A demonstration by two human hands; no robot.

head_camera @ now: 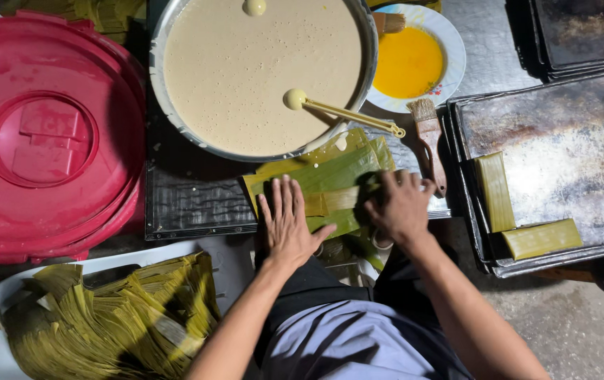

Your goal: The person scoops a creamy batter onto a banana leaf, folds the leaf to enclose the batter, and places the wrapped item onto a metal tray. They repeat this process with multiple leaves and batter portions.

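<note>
Left hand (289, 224) lies flat, fingers spread, pinning the banana leaf (330, 184) on the dark tray below the batter basin (263, 74). Right hand (399, 205) is curled on the leaf's right end, pinching a fold; best keep pressure even so the crease stays tight. Count, L to R: 1 red lid (49, 137), 1 leaf stack (112, 324), 1 basin, 1 ladle (337, 111), 1 egg bowl (414, 60), 2 brushes, 2 wrapped parcels (520, 211) on the baking tray (576, 141).

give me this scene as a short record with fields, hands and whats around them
left hand: left hand flat, palm down on the green leaf strips
right hand: right hand curled on the right end of the same leaves; fingers' grip hidden
above hands: metal basin of pale batter with a ladle in it
right: brush, bowl of yellow liquid, dark tray with two wrapped leaf parcels
left: red lid
lower left: pile of folded leaves
</note>
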